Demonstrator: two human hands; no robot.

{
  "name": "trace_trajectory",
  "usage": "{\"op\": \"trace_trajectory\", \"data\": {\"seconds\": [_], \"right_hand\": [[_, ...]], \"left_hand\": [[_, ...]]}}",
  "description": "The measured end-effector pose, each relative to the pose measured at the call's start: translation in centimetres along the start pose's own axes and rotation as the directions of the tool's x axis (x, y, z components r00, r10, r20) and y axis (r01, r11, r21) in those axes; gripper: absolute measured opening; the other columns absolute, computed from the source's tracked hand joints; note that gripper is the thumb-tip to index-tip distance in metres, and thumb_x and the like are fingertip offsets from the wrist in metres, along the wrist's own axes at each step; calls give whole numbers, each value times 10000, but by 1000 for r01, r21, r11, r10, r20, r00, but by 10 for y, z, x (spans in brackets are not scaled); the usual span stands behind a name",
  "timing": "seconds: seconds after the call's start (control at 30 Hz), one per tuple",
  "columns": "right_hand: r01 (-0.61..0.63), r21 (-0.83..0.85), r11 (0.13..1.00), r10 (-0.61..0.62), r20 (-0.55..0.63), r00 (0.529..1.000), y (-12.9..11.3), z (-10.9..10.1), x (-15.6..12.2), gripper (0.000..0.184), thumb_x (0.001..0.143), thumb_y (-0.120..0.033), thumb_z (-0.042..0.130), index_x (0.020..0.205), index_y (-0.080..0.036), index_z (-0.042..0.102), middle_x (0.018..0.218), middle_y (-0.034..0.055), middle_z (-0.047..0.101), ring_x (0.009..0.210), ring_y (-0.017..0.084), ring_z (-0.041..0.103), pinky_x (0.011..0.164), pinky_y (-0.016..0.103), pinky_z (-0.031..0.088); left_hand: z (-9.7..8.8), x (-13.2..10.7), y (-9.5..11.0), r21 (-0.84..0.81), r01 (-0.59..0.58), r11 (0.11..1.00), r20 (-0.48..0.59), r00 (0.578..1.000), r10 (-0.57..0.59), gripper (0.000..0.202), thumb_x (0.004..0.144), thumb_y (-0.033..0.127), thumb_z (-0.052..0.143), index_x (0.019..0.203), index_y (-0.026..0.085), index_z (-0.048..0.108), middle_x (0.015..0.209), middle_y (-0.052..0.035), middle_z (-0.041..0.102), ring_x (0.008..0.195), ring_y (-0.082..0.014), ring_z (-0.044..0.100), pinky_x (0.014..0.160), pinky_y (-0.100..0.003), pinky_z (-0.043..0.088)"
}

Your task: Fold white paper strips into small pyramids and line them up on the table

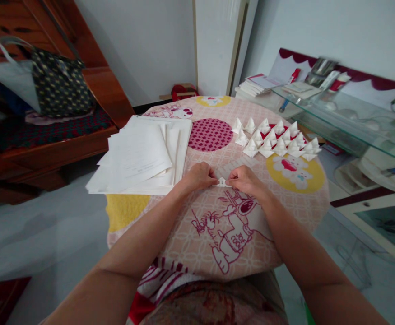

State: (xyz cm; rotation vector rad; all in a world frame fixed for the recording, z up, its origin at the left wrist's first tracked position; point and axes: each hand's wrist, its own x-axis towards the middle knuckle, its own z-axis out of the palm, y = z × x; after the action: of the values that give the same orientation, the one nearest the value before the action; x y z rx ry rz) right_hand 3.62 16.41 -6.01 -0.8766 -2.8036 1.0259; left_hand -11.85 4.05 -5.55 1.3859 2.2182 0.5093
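My left hand (200, 176) and my right hand (246, 179) meet at the middle of a round table covered with a pink cartoon-print cloth (183, 243). Both pinch a small folded white paper piece (221, 183) held flat on the cloth between the fingertips. Most of the piece is hidden by my fingers. A stack of white paper sheets (143, 155) lies just left of my left hand. Several finished folded white paper pieces (276, 139) stand in rows beyond my right hand.
A wooden bench (58, 144) with a dark patterned bag (57, 83) stands at the left. A glass shelf unit (349, 117) with books (256, 84) and small items runs along the right. A red object (183, 91) sits on the floor behind the table.
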Motion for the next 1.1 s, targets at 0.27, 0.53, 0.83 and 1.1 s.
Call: {"op": "trace_trajectory", "data": {"seconds": [0.27,0.53,0.83,1.1], "right_hand": [[-25,-55,998,23,-30,999,-2,2,1,114,755,-190,731,651,-147,721,590,18,644,580,134,563,545,248,344],[-70,-91,993,63,-80,995,-7,5,-1,93,744,-228,769,696,-164,722,663,39,690,634,155,596,586,258,379],[-86,-147,985,75,-78,994,-12,7,-1,65,722,-215,768,733,-172,720,706,38,699,663,160,604,598,261,376],[-100,-89,991,94,-66,993,-5,-3,-11,67,702,-79,694,697,-145,706,666,24,685,614,132,584,571,234,374]], "left_hand": [[1,-1,5,74,37,997,-13,999,-36,187,744,274,718,821,138,819,669,-50,711,637,-157,609,624,-269,415],[2,-1,9,123,43,991,-10,999,-42,183,751,268,714,833,141,817,713,-73,733,694,-173,645,671,-270,454],[5,0,5,120,34,992,-17,999,-32,191,760,285,721,846,147,820,724,-73,741,718,-181,666,696,-270,484],[7,-1,3,117,17,993,-32,999,-13,198,760,276,696,857,157,822,747,-72,747,766,-189,680,747,-274,504]]}}
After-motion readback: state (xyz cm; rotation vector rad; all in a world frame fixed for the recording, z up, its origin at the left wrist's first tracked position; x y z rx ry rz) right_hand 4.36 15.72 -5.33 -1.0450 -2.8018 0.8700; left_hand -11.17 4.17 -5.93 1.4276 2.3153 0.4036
